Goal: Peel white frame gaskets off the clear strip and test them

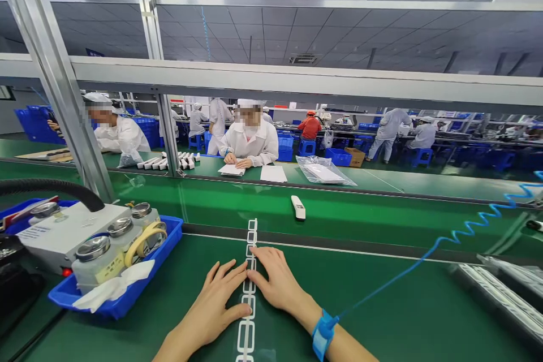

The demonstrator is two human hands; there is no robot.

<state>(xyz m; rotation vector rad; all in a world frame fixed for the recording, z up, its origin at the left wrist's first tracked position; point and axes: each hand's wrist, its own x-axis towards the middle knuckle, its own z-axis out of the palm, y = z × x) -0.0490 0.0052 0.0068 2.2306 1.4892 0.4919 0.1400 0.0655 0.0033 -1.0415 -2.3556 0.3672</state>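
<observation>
A long strip of white rounded rectangular outlines lies lengthwise on the green work surface, running away from me. My left hand rests flat beside it with fingers spread, its fingertips and thumb touching the strip's left side. From the right, my right hand reaches over with its fingers stretched out and its fingertips on the strip. Parts of the strip are hidden under the fingers. Around my right wrist sits a blue wrist strap with a coiled blue cord.
At left, a blue tray holds jars, a yellow tape roll and white wipes. A white handheld device lies on the green belt beyond. White slatted parts lie at right. Co-workers sit across the line, one handling white sheets.
</observation>
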